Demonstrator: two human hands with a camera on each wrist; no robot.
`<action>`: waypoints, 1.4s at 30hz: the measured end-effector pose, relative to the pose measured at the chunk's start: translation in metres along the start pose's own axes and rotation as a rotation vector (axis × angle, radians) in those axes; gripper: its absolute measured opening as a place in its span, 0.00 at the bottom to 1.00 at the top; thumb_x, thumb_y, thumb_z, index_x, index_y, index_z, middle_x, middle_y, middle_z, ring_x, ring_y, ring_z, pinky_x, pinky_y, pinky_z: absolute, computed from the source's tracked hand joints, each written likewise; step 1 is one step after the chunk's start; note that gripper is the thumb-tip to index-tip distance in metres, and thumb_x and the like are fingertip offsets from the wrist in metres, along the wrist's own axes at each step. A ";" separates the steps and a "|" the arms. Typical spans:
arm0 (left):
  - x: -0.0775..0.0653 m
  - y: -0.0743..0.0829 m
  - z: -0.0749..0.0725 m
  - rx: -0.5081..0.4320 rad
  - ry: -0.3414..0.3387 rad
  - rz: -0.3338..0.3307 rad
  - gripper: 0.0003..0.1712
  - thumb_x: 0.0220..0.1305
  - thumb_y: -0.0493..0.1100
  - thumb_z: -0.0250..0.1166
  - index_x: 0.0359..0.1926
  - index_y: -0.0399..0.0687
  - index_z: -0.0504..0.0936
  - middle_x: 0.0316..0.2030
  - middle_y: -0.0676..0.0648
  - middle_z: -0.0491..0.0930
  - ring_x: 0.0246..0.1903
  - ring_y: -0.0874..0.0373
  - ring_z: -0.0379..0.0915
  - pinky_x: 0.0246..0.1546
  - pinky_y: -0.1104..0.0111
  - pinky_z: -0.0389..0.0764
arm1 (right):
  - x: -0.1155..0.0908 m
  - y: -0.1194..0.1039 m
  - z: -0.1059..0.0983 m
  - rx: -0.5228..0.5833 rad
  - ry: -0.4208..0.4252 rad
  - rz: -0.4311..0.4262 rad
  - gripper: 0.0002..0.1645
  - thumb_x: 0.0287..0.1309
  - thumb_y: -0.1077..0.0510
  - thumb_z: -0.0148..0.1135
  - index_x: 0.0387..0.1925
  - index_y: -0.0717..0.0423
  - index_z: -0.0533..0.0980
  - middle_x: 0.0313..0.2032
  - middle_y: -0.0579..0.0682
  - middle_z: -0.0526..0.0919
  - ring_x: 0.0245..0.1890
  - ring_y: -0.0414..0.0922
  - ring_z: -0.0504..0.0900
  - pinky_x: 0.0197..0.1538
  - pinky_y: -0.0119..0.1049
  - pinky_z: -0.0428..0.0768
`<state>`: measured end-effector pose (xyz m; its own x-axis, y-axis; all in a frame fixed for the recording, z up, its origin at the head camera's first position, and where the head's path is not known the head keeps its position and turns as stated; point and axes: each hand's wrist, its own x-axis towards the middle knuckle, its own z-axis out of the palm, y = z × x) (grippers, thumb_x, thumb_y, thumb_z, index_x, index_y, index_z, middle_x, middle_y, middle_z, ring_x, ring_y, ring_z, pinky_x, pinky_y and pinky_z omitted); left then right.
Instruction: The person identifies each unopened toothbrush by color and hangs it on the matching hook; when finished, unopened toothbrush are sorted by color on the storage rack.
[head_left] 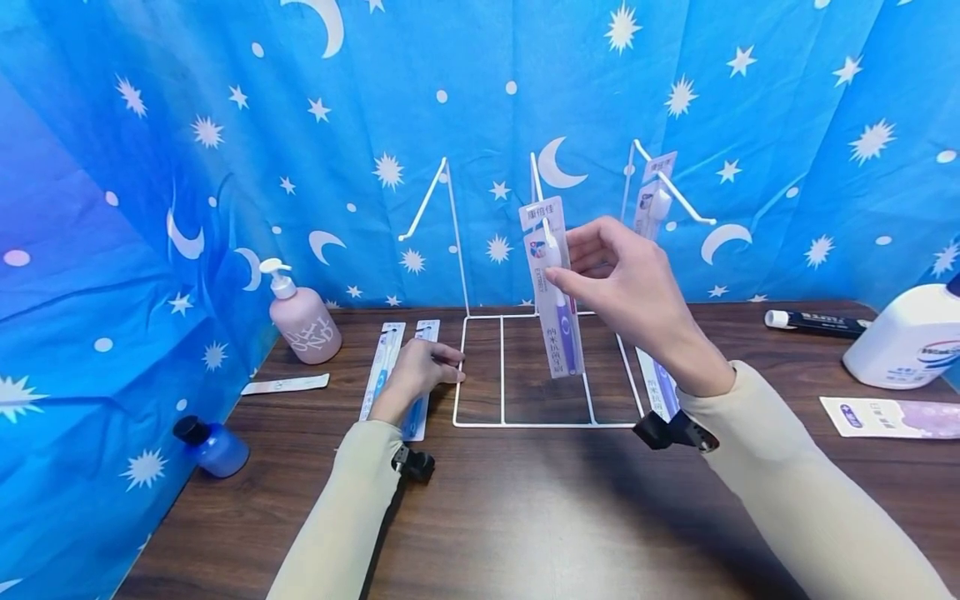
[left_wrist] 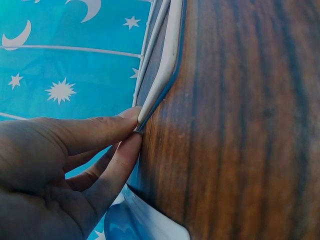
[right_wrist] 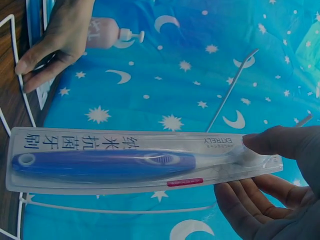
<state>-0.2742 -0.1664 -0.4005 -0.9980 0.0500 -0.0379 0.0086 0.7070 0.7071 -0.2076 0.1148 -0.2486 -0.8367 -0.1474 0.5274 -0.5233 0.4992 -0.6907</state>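
Observation:
My right hand (head_left: 626, 267) pinches a packaged purple toothbrush (right_wrist: 105, 165) near its head end, thumb in front and fingers behind. The pack hangs upright before the middle prong of a white wire rack (head_left: 525, 426); whether the prong passes through the pack's slot I cannot tell. Another purple toothbrush pack (head_left: 660, 383) is on the rack's right prong, partly hidden by my right wrist. My left hand (left_wrist: 65, 165) pinches the left side of the rack's base between thumb and finger. Two blue toothbrush packs (head_left: 381, 367) lie on the table by that hand, partly covered.
At left stand a pink pump bottle (head_left: 306, 325) and a blue bottle (head_left: 217, 448), with a flat white packet (head_left: 285, 384) between them. To the right are a black tube (head_left: 817, 323), a white bottle (head_left: 903, 342) and a pale purple packet (head_left: 892, 417). A blue star-patterned curtain (head_left: 450, 75) hangs behind.

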 end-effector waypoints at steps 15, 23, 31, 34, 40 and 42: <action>0.005 0.006 0.004 -0.013 -0.001 0.021 0.14 0.49 0.38 0.77 0.40 0.49 0.88 0.31 0.52 0.83 0.32 0.58 0.75 0.35 0.66 0.73 | 0.030 0.022 0.013 0.040 0.069 0.040 0.22 0.58 0.51 0.68 0.51 0.56 0.74 0.41 0.49 0.80 0.40 0.43 0.79 0.45 0.42 0.76; 0.005 0.007 0.006 -0.008 -0.005 0.003 0.14 0.49 0.39 0.77 0.41 0.50 0.88 0.33 0.52 0.84 0.33 0.57 0.75 0.36 0.65 0.73 | 0.045 0.032 0.022 0.036 0.134 0.022 0.21 0.59 0.53 0.67 0.51 0.55 0.74 0.40 0.48 0.79 0.39 0.41 0.79 0.45 0.38 0.77; 0.001 0.000 0.005 0.021 -0.003 0.015 0.14 0.50 0.38 0.76 0.40 0.49 0.89 0.31 0.52 0.84 0.31 0.57 0.74 0.33 0.66 0.73 | 0.045 0.036 0.032 0.034 0.150 0.028 0.22 0.59 0.53 0.67 0.53 0.54 0.74 0.41 0.48 0.80 0.41 0.40 0.79 0.48 0.36 0.77; -0.001 -0.001 0.005 0.017 0.001 0.022 0.14 0.49 0.37 0.76 0.40 0.48 0.89 0.31 0.52 0.84 0.31 0.58 0.75 0.34 0.67 0.73 | 0.041 0.035 0.032 0.014 0.134 0.028 0.24 0.60 0.53 0.66 0.55 0.55 0.73 0.44 0.49 0.80 0.44 0.42 0.78 0.50 0.38 0.77; -0.002 -0.001 0.003 0.022 0.009 0.030 0.14 0.48 0.38 0.77 0.39 0.48 0.89 0.31 0.52 0.84 0.31 0.58 0.75 0.35 0.66 0.73 | 0.022 0.030 0.022 -0.016 0.103 0.022 0.25 0.60 0.55 0.66 0.57 0.58 0.73 0.48 0.53 0.80 0.49 0.45 0.79 0.52 0.42 0.77; -0.002 -0.002 0.002 0.028 0.010 0.033 0.14 0.49 0.38 0.77 0.40 0.48 0.89 0.31 0.52 0.84 0.31 0.58 0.75 0.35 0.66 0.73 | 0.012 0.030 0.015 -0.032 0.093 0.012 0.23 0.60 0.54 0.66 0.55 0.57 0.74 0.48 0.53 0.81 0.48 0.46 0.80 0.52 0.44 0.77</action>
<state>-0.2719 -0.1660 -0.4032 -0.9977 0.0671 -0.0074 0.0436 0.7244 0.6880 -0.2356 0.1153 -0.2710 -0.8236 -0.0623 0.5637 -0.5065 0.5278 -0.6818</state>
